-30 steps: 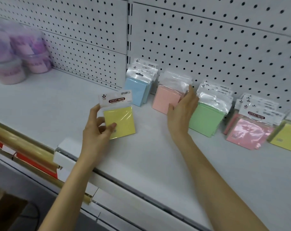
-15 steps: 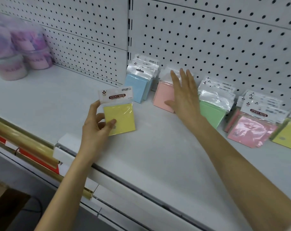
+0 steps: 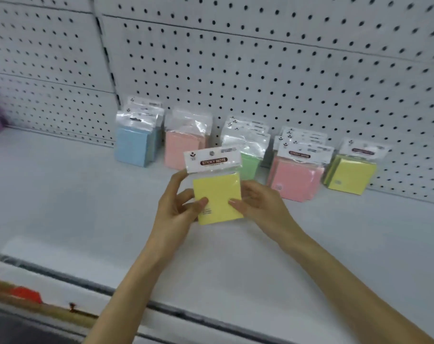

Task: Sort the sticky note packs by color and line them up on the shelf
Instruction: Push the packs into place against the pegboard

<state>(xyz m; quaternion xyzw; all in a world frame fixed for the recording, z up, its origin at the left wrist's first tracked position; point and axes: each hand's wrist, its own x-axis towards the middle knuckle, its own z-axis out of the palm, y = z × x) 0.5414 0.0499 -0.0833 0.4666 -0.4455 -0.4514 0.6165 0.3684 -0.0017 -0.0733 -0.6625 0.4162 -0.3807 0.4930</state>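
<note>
Left hand (image 3: 178,207) and right hand (image 3: 260,207) are both on the same yellow square sticky note pack (image 3: 218,202), thumbs pinched onto the front near the lower corners and fingers curled behind it. So neither hand is free, they're sharing one pack. It's held up off the white metal shelf (image 3: 62,194), just in front of the middle of the row.

Orientation: the face is turned toward the camera and the white printed header card (image 3: 213,158) is on top. The long axis runs from the bottom edge of the pad up through that card. It's pretty much upright, with the top leaning a touch left.

Behind it, five groups lean against the white pegboard back wall (image 3: 260,70). From left to right they are the blue pack stack (image 3: 134,145), the pale peach pack stack (image 3: 182,147), the green pack stack (image 3: 250,165) partly hidden by the held pack, the pink pack stack (image 3: 295,180) and the yellow pack stack (image 3: 350,175) at the far right end.

My read is that this is the sorting step for one of the last loose packs, since the rest already look grouped. The next move would be carrying it right, past the green and pink, and leaning it header up against the front of the yellow group. One hand probably has to let go for that reach. It should land gently too, because those leaning stacks look easy to tip.
</note>
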